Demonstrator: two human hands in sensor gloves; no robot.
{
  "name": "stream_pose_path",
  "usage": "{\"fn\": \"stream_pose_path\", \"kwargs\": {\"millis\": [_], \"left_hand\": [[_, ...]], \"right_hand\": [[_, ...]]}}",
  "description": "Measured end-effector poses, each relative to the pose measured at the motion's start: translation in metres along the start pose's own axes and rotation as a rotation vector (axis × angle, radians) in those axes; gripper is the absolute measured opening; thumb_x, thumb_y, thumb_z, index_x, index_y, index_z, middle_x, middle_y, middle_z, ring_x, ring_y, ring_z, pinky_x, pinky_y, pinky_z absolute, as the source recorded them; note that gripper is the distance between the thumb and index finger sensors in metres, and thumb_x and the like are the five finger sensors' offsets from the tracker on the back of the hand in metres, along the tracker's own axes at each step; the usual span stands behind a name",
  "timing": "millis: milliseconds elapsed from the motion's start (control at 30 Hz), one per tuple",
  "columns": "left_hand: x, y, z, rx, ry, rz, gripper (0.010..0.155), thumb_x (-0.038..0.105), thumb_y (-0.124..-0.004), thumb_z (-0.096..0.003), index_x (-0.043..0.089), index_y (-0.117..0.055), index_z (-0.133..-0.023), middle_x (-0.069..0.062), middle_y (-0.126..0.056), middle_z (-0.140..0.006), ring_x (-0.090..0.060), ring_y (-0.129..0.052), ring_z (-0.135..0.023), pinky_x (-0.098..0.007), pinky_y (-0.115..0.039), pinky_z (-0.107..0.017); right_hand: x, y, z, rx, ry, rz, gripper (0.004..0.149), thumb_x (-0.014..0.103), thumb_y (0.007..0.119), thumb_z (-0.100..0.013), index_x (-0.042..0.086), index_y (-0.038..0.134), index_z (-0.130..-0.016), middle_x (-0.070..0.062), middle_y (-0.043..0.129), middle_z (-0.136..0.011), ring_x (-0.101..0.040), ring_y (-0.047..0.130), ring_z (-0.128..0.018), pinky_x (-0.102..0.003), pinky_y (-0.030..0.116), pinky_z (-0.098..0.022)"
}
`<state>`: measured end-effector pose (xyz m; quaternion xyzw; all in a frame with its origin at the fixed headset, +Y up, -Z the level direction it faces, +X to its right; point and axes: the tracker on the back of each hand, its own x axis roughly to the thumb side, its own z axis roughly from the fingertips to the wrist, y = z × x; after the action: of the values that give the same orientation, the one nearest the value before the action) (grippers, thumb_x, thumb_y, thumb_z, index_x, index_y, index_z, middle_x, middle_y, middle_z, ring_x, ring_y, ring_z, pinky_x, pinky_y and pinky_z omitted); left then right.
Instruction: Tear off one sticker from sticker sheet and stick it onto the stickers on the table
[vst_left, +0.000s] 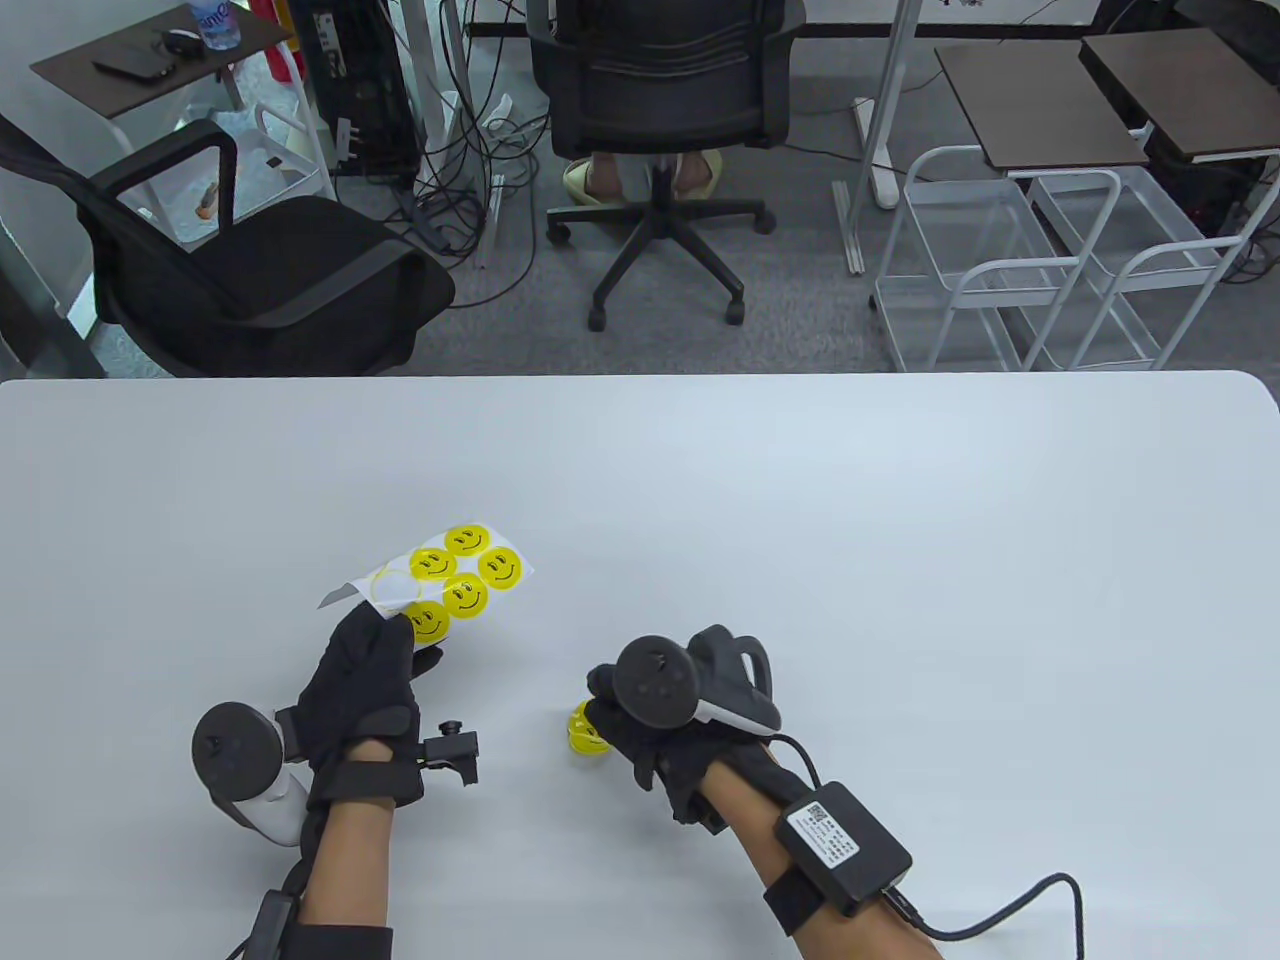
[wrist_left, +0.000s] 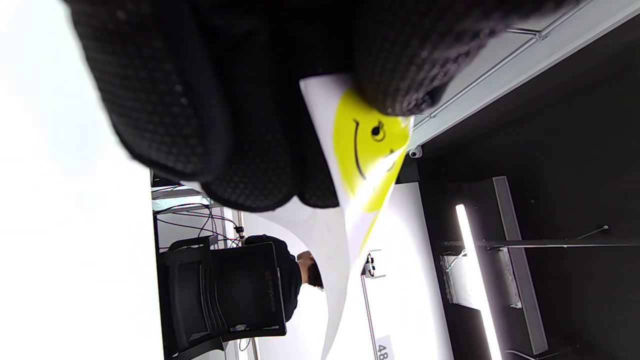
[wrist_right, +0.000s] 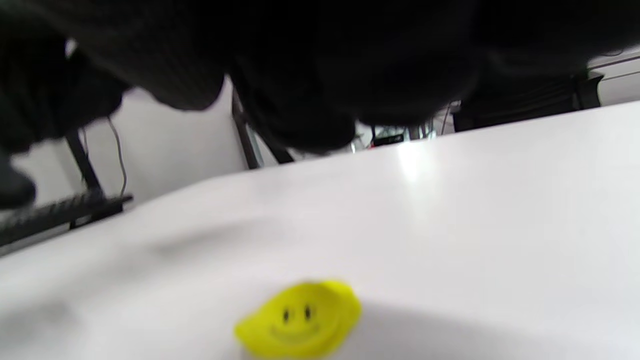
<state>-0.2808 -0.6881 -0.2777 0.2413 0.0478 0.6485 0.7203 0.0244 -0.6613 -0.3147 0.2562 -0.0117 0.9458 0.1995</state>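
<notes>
Holding sticker sheet (vst_left: 450, 585), left hand (vst_left: 360, 690).

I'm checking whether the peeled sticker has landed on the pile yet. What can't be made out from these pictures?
- Table view: the right hand and its tracker cover most of the yellow stickers on the table, so contact is hidden.
- Right wrist view: blurred; fingertips out of frame.
- Left wrist view: the left hand hides most of the sticker sheet.
</notes>
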Motion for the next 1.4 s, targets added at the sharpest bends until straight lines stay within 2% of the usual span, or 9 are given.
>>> {"fn": "stream_pose_path", "kwargs": {"millis": [167,333,467,767,1100,1200,1333,1400], "left_hand": [[0.0,-0.002,0.0,-0.017,0.001,-0.017,0.041,0.032,-0.082,-0.0503,0.015,-0.085,-0.087,-0.006,-0.103,-0.076,-0.033,-0.107,-0.066,-0.043,-0.093,-0.046],[-0.001,-0.004,0.0,-0.032,-0.006,-0.039,0.041,0.032,-0.083,-0.0499,0.015,-0.086,-0.087,-0.006,-0.104,-0.076,-0.033,-0.107,-0.065,-0.043,-0.093,-0.046],[-0.002,-0.006,0.001,-0.04,-0.008,-0.067,0.041,0.032,-0.083,-0.0497,0.015,-0.086,-0.087,-0.006,-0.104,-0.076,-0.033,-0.107,-0.065,-0.043,-0.094,-0.045],[-0.005,-0.009,0.002,-0.02,-0.002,-0.173,0.041,0.032,-0.085,-0.0486,0.013,-0.088,-0.085,-0.006,-0.106,-0.071,-0.032,-0.108,-0.061,-0.043,-0.094,-0.043],[-0.008,-0.009,0.002,-0.015,0.023,-0.217,0.041,0.032,-0.086,-0.0479,0.012,-0.089,-0.083,-0.007,-0.107,-0.068,-0.033,-0.109,-0.058,-0.043,-0.094,-0.041],[-0.004,-0.006,-0.004,0.009,0.073,-0.194,0.041,0.031,-0.086,-0.0478,0.011,-0.089,-0.083,-0.008,-0.106,-0.069,-0.034,-0.108,-0.06,-0.044,-0.093,-0.042],[0.004,0.004,-0.015,0.042,0.073,-0.382,0.041,0.033,-0.088,-0.0472,0.011,-0.09,-0.082,-0.006,-0.107,-0.068,-0.033,-0.108,-0.06,-0.044,-0.094,-0.043],[0.003,0.016,-0.021,0.084,0.117,-0.453,0.041,0.034,-0.088,-0.0468,0.011,-0.09,-0.081,-0.007,-0.107,-0.067,-0.033,-0.108,-0.059,-0.044,-0.094,-0.042]], "right_hand": [[-0.011,-0.038,0.017,-0.154,-0.002,-0.012,0.057,0.048,0.078,-0.048,0.012,0.083,-0.093,-0.012,0.099,-0.076,-0.038,0.1,-0.058,-0.061,0.08,-0.045],[-0.026,-0.06,0.037,-0.26,0.021,-0.032,0.063,0.054,0.075,-0.047,0.014,0.08,-0.096,-0.016,0.091,-0.092,-0.045,0.093,-0.076,-0.069,0.072,-0.055],[-0.046,-0.072,0.057,-0.354,0.061,-0.054,0.067,0.056,0.074,-0.047,0.014,0.078,-0.098,-0.019,0.085,-0.1,-0.05,0.086,-0.084,-0.074,0.066,-0.06],[-0.085,-0.077,0.083,-0.414,0.153,-0.105,0.07,0.059,0.073,-0.045,0.015,0.076,-0.1,-0.02,0.079,-0.106,-0.054,0.078,-0.091,-0.078,0.059,-0.063],[-0.096,-0.078,0.097,-0.438,0.178,-0.101,0.071,0.059,0.073,-0.045,0.014,0.076,-0.1,-0.02,0.078,-0.106,-0.054,0.077,-0.092,-0.078,0.057,-0.063],[-0.099,-0.078,0.099,-0.432,0.189,-0.089,0.072,0.06,0.073,-0.045,0.014,0.075,-0.1,-0.02,0.078,-0.106,-0.054,0.076,-0.092,-0.079,0.056,-0.064],[-0.104,-0.077,0.1,-0.417,0.208,-0.082,0.072,0.06,0.072,-0.045,0.014,0.075,-0.101,-0.02,0.077,-0.107,-0.054,0.075,-0.093,-0.079,0.055,-0.064],[-0.108,-0.077,0.101,-0.415,0.215,-0.095,0.072,0.06,0.072,-0.045,0.015,0.075,-0.101,-0.02,0.076,-0.107,-0.055,0.075,-0.093,-0.079,0.054,-0.064]]}}
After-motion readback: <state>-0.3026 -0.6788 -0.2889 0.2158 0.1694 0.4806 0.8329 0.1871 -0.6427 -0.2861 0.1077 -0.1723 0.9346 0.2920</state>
